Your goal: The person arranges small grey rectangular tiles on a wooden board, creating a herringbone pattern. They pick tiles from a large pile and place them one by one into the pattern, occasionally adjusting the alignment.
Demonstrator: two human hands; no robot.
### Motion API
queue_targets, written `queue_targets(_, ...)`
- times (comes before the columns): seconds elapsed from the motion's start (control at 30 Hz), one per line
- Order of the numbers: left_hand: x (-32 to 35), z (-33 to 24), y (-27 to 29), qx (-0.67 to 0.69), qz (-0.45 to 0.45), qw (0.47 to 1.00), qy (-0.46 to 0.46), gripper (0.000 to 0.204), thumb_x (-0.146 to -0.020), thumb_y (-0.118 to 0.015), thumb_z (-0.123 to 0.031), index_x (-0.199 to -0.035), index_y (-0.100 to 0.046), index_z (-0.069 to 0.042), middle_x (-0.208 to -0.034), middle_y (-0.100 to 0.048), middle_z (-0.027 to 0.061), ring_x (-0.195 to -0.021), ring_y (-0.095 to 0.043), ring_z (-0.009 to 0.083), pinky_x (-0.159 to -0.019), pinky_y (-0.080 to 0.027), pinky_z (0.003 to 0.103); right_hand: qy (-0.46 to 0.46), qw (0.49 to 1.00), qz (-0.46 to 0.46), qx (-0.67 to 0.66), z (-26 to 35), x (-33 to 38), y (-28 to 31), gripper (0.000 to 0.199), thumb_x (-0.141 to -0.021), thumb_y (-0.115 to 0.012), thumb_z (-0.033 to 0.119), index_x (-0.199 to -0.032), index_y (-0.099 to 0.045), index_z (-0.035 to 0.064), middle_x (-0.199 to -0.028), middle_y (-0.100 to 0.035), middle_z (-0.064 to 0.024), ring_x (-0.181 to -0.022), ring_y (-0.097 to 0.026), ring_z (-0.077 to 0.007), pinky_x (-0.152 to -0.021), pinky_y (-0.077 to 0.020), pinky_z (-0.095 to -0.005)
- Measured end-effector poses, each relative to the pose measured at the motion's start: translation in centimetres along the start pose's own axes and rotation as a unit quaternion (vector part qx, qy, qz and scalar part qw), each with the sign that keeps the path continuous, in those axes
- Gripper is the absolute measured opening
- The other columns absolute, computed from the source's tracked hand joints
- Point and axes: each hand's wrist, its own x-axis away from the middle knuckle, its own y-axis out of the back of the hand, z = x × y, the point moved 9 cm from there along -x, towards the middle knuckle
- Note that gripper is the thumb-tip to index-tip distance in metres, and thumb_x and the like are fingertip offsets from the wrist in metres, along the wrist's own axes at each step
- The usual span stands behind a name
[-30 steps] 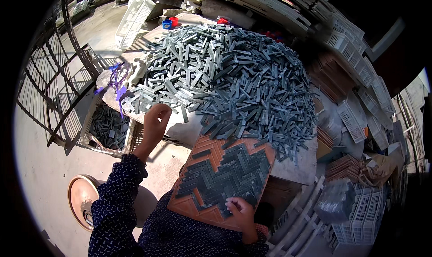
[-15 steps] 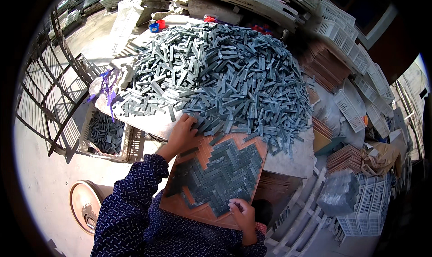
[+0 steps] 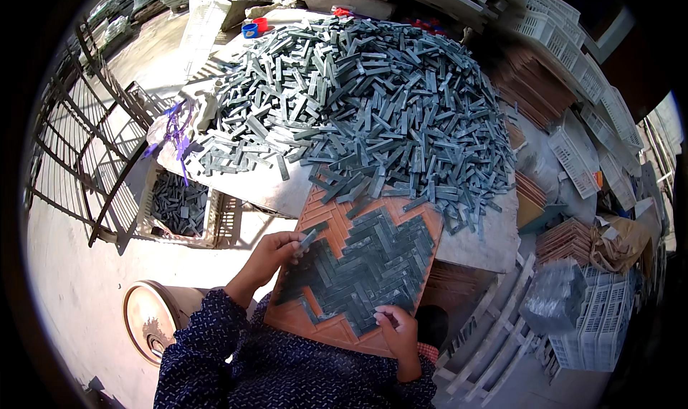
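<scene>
My left hand (image 3: 266, 264) pinches a small grey stone strip (image 3: 309, 239) at the left edge of a terracotta-coloured herringbone tray (image 3: 315, 207). Dark grey stone strips (image 3: 369, 262) fill much of the tray in a zigzag pattern. Bare orange grooves show along its upper left and lower left. The tray lies tilted, its far end against the heap and its near end over my lap. At its lower right edge is my right hand (image 3: 401, 337), fingers curled and thumb close to the index finger; whatever they hold, if anything, is too small to make out.
A large heap of loose stone strips (image 3: 373, 101) covers the pale table (image 3: 244, 188). Left of it stand a crate (image 3: 213, 219) of strips, a round bucket (image 3: 147, 312) and a metal rack (image 3: 93, 133). White plastic crates (image 3: 584, 316) and stacked brown trays (image 3: 534, 83) line the right.
My left hand has come back from the heap's near edge to the tray's left edge, now with a stone strip in it. The view has shifted slightly; my right hand stays at the tray's lower right.
</scene>
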Motion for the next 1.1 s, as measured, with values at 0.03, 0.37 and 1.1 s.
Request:
queue_targets(0.03,0.0,0.6,0.1,0.061,0.017,0.998,0.019,0.022,-0.093,-0.053,-0.011,-0.110,-0.062,0.000,-0.095,-0.064,0.0042,-0.083,-0.058,0.0112,-0.072,-0.047,0.025,-0.002,1.000,0.007,-0.004,0.2,0.0,-0.2,0.014,-0.085,-0.065,0.003,-0.097,-0.066,-0.0029,-0.080,-0.066,-0.0045,-0.071,-0.060,-0.0077,-0.065,-0.0478,-0.0226)
queue_targets(0.37,0.5,-2.1,1.0,-0.241,-0.069,0.965,-0.069,0.019,-0.089,-0.058,-0.007,-0.104,-0.066,0.001,-0.091,-0.068,0.0073,-0.080,-0.063,0.0142,-0.070,-0.051,0.027,0.011,1.000,-0.010,0.018,0.5,0.1,0.1,0.014,-0.084,-0.066,0.004,-0.097,-0.066,-0.0028,-0.080,-0.066,-0.0049,-0.070,-0.059,-0.0077,-0.065,-0.0474,-0.0224)
queue_targets(1.1,1.2,-3.1,1.0,-0.335,-0.243,0.882,-0.225,0.005,-0.078,-0.064,-0.001,-0.082,-0.061,0.000,-0.080,-0.059,0.0125,-0.070,-0.061,0.0276,-0.062,-0.048,0.036,0.022,0.998,-0.017,0.052,1.1,0.2,0.3,0.016,-0.084,-0.066,0.007,-0.097,-0.066,-0.0014,-0.084,-0.068,-0.0125,-0.073,-0.065,-0.0159,-0.065,-0.0500,-0.0272)
